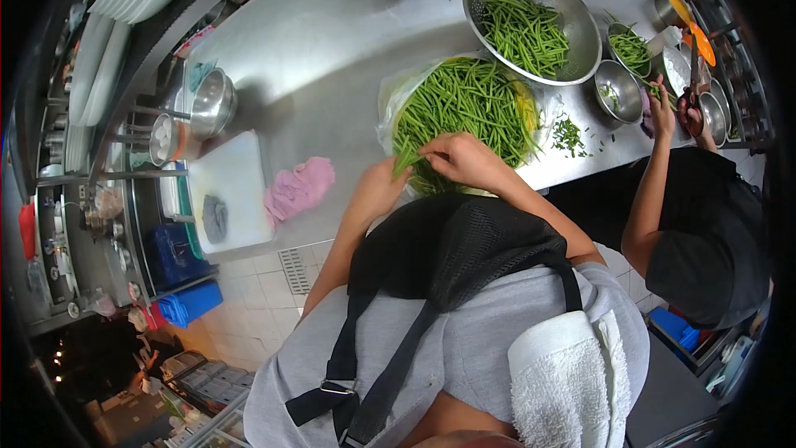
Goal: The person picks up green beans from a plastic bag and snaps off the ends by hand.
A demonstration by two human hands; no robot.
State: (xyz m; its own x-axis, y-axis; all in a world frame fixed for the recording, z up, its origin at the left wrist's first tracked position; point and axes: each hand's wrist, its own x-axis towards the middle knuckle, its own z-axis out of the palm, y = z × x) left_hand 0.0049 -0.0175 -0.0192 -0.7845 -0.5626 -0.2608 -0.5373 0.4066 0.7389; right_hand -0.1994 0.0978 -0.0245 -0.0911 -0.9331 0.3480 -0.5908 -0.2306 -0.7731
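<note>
A large heap of green beans lies in a clear plastic bag on the steel table in front of me. My left hand is closed round a small bunch of green beans at the near left edge of the heap. Bent over the same bunch, my right hand pinches at the bean ends with thumb and forefinger; what exactly sits between those fingertips is too small to tell. Beyond the bag, a perforated steel colander holds more green beans.
Cut bean bits lie right of the bag. At the right, a co-worker holds beans and scissors near steel bowls. A pink cloth and white cutting board lie at the left.
</note>
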